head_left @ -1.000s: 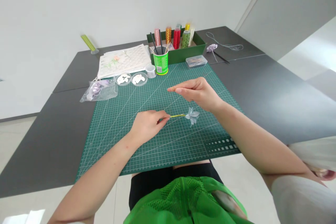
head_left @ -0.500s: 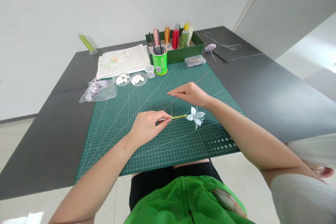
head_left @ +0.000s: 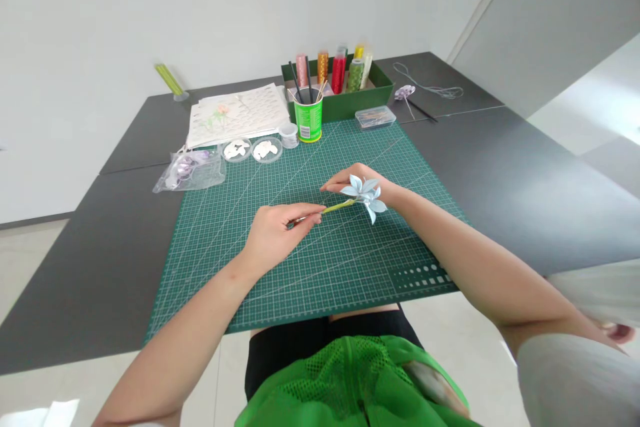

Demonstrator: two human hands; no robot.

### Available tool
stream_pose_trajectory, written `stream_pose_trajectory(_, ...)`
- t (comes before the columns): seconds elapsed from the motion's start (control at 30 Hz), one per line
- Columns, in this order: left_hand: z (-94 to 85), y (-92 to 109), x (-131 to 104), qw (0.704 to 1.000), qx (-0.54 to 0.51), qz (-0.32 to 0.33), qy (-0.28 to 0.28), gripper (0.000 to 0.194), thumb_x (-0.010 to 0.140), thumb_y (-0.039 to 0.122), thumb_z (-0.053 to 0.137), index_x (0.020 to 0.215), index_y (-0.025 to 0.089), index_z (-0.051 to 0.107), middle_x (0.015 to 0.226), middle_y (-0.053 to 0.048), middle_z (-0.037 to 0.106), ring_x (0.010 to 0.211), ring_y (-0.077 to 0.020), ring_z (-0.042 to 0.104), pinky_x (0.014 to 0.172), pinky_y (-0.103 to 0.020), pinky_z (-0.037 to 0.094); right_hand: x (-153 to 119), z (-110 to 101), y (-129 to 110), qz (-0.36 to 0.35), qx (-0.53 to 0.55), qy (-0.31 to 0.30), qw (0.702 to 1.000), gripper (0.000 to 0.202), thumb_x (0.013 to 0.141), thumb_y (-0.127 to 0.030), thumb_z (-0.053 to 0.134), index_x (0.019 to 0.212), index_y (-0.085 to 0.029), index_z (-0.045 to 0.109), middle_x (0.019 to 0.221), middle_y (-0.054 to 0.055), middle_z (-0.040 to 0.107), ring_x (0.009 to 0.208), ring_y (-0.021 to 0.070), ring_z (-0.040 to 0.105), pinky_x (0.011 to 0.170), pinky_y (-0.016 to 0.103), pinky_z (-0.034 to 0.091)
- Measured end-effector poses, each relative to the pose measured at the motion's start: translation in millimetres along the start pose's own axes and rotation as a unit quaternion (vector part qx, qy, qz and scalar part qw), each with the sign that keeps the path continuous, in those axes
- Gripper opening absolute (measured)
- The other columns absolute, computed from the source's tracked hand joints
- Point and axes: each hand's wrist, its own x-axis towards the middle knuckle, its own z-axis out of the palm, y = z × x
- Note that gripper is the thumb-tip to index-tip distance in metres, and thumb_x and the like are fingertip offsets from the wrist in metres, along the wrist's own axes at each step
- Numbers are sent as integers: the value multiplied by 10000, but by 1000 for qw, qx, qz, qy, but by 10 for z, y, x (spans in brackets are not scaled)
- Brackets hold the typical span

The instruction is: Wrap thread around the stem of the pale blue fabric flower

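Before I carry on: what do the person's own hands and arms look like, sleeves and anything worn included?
The left hand and right hand are both bare, without gloves, and no watch or bracelet shows on either wrist. The forearms are uncovered. A loose, whitish sleeve ends near the right elbow.

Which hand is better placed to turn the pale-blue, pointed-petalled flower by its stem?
Probably the left hand: it pinches the thin yellow-green stem. The right hand is behind the flower; whether it holds anything is unclear.
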Motion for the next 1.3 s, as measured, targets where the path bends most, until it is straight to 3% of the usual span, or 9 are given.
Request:
stream_pose_trajectory(0.1, -11, 7, 5, 999, -36, -21, 10, 167, 926, 273, 706, 1029, 241, 833, 832, 10, 823, 637, -141, 739, 575, -226, 553, 7, -8, -56, 52, 114, 36, 991, 350, 882, -496, 702, 909, -157, 784, 725, 32, 714, 669, 148, 628, 626, 278, 488)
stream_pose_trajectory(0.2, -26, 21, 19, 996, -70, -45, 10, 166, 909, 285, 720, 1010, 231, 839, 818, -2, 821, 678, -157, 759, 597, -231, 575, 36, -10, -52, 109, 219, 167, 955, 320, 924, -507, 636, 900, -188, 651, 569, -65, 494, 470, 81, 405, 469, 234, 320)
stream_pose_trajectory(0.4, -40, 56, 43, 991, -108, -73, 4, 169, 893, 289, 726, 991, 214, 842, 802, -22, 816, 710, -177, 767, 606, -246, 576, 82, -43, 40, 118, 147, 377, 907, 217, 874, -246, 662, 1053, -236, 539, 929, 17, 649, 774, 149, 602, 719, 309, 511)
stream_pose_trajectory(0.47, -38, 55, 47, 990, -116, -77, 6, 174, 890, 296, 729, 990, 209, 841, 794, -27, 814, 704, -176, 764, 600, -246, 571, 54, -8, -25, 40, 155, 323, 933, 344, 850, -238, 672, 1179, -252, 573, 1125, 50, 681, 1004, 192, 637, 946, 397, 520)
stream_pose_trajectory(0.6, -35, 42, 57, 987, -133, -84, 25, 159, 882, 290, 734, 967, 207, 839, 770, -28, 808, 692, -171, 755, 605, -245, 567, -40, 174, -264, -26, 298, 36, 953, 417, 900, -376, 671, 1294, -255, 612, 1323, 72, 675, 1255, 231, 607, 1126, 460, 442)
stream_pose_trajectory(0.77, -45, 20, 78, 981, -164, -90, 41, 151, 880, 283, 736, 966, 210, 836, 771, -30, 804, 618, -139, 704, 533, -221, 511, -99, 334, -421, 7, 415, -135, 900, 222, 958, -346, 658, 1105, -181, 641, 733, -44, 633, 608, 90, 587, 697, 276, 549)
stream_pose_trajectory(0.87, -52, 8, 87, 977, -184, -101, 35, 156, 875, 305, 743, 959, 207, 830, 764, -34, 800, 552, -114, 639, 475, -201, 446, -103, 331, -429, 28, 425, -135, 894, 198, 977, -357, 659, 910, -177, 612, 535, -129, 347, 419, 40, 250, 422, 177, 276)
stream_pose_trajectory(0.93, -52, 8, 87, 975, -195, -107, 25, 168, 873, 319, 745, 964, 200, 819, 754, -36, 797, 500, -93, 575, 460, -197, 419, -100, 320, -424, 30, 422, -110, 899, 223, 939, -369, 709, 881, -177, 613, 544, -124, 347, 433, 38, 213, 405, 184, 184)
stream_pose_trajectory(1.3, -33, 34, 60, 934, -270, -184, -147, 184, 831, 311, 775, 829, 158, 672, 788, -79, 803, 481, -71, 520, 446, -180, 342, -94, 172, -440, -44, 280, -41, 958, 222, 807, -354, 838, 781, -144, 771, 694, -11, 639, 630, 75, 512, 589, 216, 415)
